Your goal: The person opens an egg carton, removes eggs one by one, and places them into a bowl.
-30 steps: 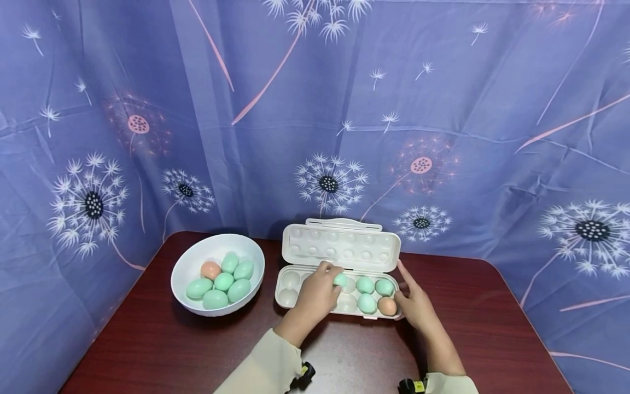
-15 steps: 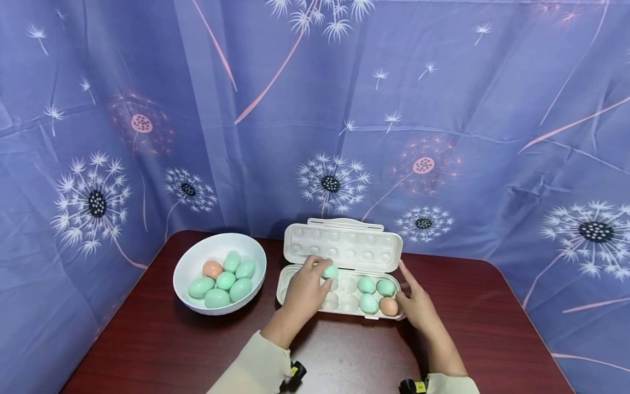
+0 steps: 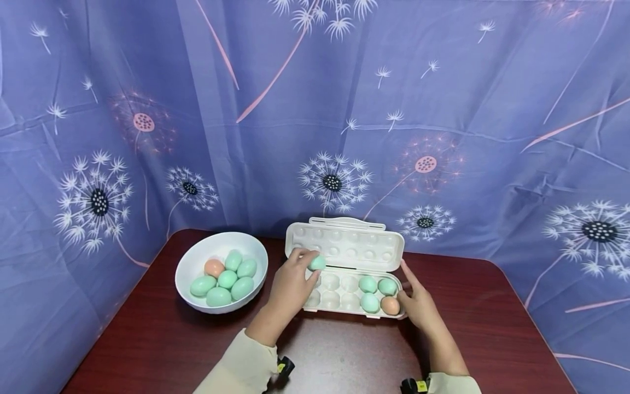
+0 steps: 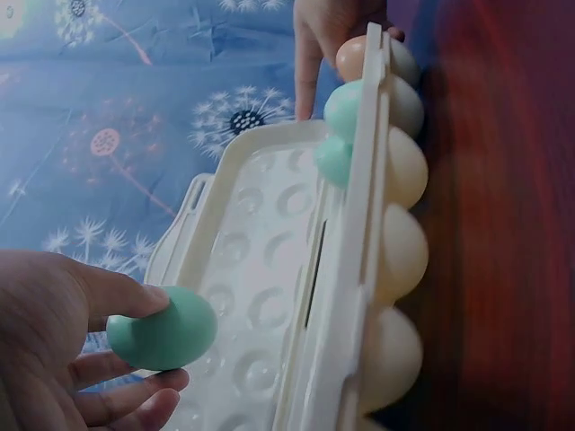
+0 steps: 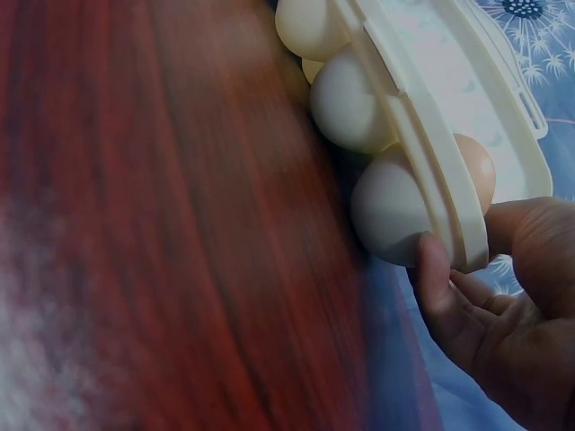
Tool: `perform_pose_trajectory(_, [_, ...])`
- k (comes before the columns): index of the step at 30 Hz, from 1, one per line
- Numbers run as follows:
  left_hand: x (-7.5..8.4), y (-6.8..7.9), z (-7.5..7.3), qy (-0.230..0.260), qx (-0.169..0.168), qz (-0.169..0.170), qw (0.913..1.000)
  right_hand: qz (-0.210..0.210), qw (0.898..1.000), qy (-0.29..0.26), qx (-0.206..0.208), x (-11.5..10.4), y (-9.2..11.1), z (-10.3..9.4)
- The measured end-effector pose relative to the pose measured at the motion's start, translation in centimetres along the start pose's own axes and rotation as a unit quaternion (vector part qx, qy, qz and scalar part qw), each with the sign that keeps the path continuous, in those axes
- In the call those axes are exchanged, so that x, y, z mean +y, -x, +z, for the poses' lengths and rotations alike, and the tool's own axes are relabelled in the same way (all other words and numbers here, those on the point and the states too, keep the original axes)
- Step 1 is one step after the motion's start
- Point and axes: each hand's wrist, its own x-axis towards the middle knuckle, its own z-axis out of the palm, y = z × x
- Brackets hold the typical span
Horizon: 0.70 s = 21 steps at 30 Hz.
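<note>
My left hand [image 3: 291, 283] holds a green egg [image 3: 317, 262] between thumb and fingers, over the left part of the open white egg carton [image 3: 339, 313]. In the left wrist view the green egg [image 4: 166, 330] shows whole, with the fingers along its sides. My right hand [image 3: 418, 303] grips the carton's right end, its index finger reaching up to the lid [image 3: 344, 243]. The right wrist view shows this hand [image 5: 530, 305] pinching the carton's end wall. At that end sit three green eggs [image 3: 369, 302] and one orange egg [image 3: 390, 306]; the other visible cups are bare.
Left of the carton, a white bowl [image 3: 183, 276] holds several green eggs [image 3: 219, 297] and one orange egg [image 3: 214, 267]. Both stand on a dark red wooden table [image 3: 344, 350]. A blue dandelion-print curtain [image 3: 266, 164] hangs close behind and at the sides.
My left hand has lifted the green egg from above the carton's middle and carried it left, toward its left end. The right hand has stayed at the right end.
</note>
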Motion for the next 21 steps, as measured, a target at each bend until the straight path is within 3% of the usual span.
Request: perform_pose_trajectory(21, [-3.2,0.4,-3.2,0.022,0.059,-0.028,0.9976,0.006,1.000,0.004,-0.001,-0.1,0.0,-0.1])
